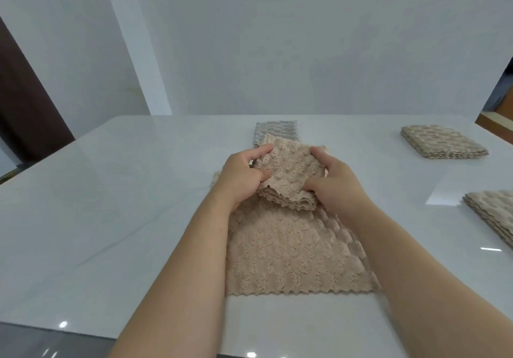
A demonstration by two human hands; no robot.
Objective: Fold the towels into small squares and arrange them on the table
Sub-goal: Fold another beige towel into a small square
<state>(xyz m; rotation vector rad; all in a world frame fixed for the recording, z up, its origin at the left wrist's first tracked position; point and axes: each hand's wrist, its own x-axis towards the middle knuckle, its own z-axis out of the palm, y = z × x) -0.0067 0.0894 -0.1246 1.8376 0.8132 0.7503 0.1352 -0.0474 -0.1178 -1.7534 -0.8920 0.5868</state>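
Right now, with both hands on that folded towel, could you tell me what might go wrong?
The left hand and right hand grip the folded towel by its sides, so its loose layered edges may splay open. Lowered carelessly, it could rumple the flat towel beneath it.

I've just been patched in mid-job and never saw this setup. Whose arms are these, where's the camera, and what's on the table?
No machine here: these are a person's bare arms, filmed by one wide-angle camera on their head, looking forward and down. The left hand and right hand both grip a folded beige towel, over a flat beige towel spread on the white table. Behind them lies a grey towel. At the right sit the far folded square and the near folded square, which the picture's edge cuts off.
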